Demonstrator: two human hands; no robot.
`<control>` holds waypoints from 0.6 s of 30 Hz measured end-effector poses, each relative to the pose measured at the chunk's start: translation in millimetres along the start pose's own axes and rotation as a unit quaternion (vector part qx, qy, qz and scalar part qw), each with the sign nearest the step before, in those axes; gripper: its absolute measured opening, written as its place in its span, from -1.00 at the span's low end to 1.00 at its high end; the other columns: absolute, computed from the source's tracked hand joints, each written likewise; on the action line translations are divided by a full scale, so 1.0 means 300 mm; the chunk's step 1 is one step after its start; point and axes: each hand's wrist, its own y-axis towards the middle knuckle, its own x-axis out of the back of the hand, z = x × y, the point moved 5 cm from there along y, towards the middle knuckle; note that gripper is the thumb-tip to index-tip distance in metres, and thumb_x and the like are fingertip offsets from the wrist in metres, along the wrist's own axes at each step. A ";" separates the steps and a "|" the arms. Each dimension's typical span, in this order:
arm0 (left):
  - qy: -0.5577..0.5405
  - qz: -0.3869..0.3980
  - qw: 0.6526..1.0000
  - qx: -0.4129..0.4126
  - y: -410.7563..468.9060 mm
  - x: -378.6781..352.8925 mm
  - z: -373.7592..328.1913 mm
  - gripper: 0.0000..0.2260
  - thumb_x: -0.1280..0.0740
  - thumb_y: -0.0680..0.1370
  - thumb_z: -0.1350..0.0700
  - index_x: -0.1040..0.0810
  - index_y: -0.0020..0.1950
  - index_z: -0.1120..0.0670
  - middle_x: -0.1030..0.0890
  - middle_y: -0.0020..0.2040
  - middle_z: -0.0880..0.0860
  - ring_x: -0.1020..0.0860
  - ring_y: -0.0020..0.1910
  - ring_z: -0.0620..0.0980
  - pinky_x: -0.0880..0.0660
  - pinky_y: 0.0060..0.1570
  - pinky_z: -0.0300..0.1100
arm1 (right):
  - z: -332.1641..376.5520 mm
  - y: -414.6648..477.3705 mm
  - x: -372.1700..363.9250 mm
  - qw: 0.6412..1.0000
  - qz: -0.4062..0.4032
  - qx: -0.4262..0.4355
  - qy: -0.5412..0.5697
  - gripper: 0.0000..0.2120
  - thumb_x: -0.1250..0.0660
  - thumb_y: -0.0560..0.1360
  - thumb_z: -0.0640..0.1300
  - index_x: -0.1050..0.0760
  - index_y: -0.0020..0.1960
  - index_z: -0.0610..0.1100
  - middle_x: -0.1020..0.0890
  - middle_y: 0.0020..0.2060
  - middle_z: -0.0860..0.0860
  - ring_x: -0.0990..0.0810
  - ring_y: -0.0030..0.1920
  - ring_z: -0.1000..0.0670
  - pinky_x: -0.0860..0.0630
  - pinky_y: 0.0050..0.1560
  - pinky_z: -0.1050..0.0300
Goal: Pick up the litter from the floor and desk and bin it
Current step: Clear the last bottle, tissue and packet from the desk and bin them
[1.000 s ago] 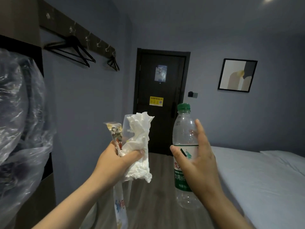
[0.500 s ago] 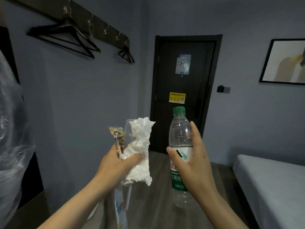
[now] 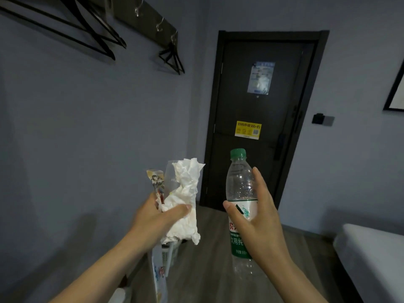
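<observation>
Carrying looks like the step you are in: you hold litter on both sides and no bin shows anywhere in view. The next move therefore calls for finding the bin, walking to it with both grips firm, and letting go only above its mouth. Take the dark door (image 3: 262,119) ahead as your landmark. Low and to the right of the door, the corner of a white bed (image 3: 371,259) shows, and the wooden floor (image 3: 207,270) runs from the door's foot toward you. In front of the door's lower half, your right hand (image 3: 260,224) wraps thumb and fingers round the label band of a clear plastic bottle (image 3: 240,184), upright, green cap on, seemingly empty. Just left of the door, at about the same height, your left hand (image 3: 157,217) clamps a crumpled white tissue (image 3: 185,184) under the thumb. A printed snack wrapper (image 3: 156,182) stands up beside the tissue on the side away from the door. A long printed sleeve (image 3: 159,276) hangs below the fist. That bundle looks loose, so a piece could slip on the way.
</observation>
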 end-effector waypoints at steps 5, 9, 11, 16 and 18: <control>-0.006 -0.008 1.000 0.011 0.298 -0.030 0.088 -0.58 -0.50 0.18 -0.10 -0.57 -0.01 -0.06 -0.70 -0.14 -0.10 -0.68 -0.15 -0.09 -0.61 -0.06 -0.02 | -0.194 0.194 -0.133 1.000 0.004 -0.020 -0.009 -0.16 -0.43 0.42 0.14 0.06 0.46 0.42 -0.28 0.26 0.45 -0.34 0.21 0.46 -0.33 -0.01 0.44; 0.009 -0.010 1.000 0.025 0.527 -0.072 0.149 -0.47 -0.50 0.13 -0.17 -0.55 0.05 -0.07 -0.70 -0.10 -0.08 -0.67 -0.12 -0.08 -0.61 -0.06 -0.03 | -0.353 0.361 -0.216 1.000 0.004 -0.020 -0.009 -0.17 -0.42 0.42 0.16 0.06 0.47 0.40 -0.21 0.29 0.52 -0.26 0.23 0.53 -0.29 0.03 0.46; 0.015 -0.017 0.999 0.025 0.649 -0.103 0.170 -0.42 -0.50 0.10 -0.19 -0.54 0.07 -0.04 -0.69 -0.08 -0.05 -0.67 -0.09 -0.05 -0.61 -0.06 -0.02 | -0.438 0.458 -0.257 1.000 0.008 -0.022 0.003 -0.18 -0.42 0.43 0.16 0.05 0.48 0.38 -0.24 0.33 0.45 -0.25 0.26 0.51 -0.27 0.07 0.44; 0.023 -0.025 0.999 0.030 0.954 -0.194 0.199 -0.51 -0.50 0.20 -0.11 -0.55 0.08 -0.02 -0.70 -0.08 -0.04 -0.67 -0.08 -0.04 -0.60 -0.04 -0.02 | -0.653 0.732 -0.345 0.999 0.017 -0.034 0.024 -0.16 -0.43 0.43 0.12 0.07 0.47 0.39 -0.26 0.33 0.42 -0.24 0.23 0.55 -0.25 0.08 0.47; 0.041 -0.022 0.998 0.033 1.055 -0.219 0.211 -0.51 -0.50 0.22 -0.12 -0.56 0.09 0.00 -0.70 -0.07 -0.02 -0.68 -0.09 -0.04 -0.61 -0.02 0.02 | -0.725 0.835 -0.379 0.999 0.024 -0.030 0.023 -0.16 -0.43 0.44 0.10 0.08 0.47 0.39 -0.21 0.27 0.52 -0.19 0.17 0.63 -0.22 0.04 0.52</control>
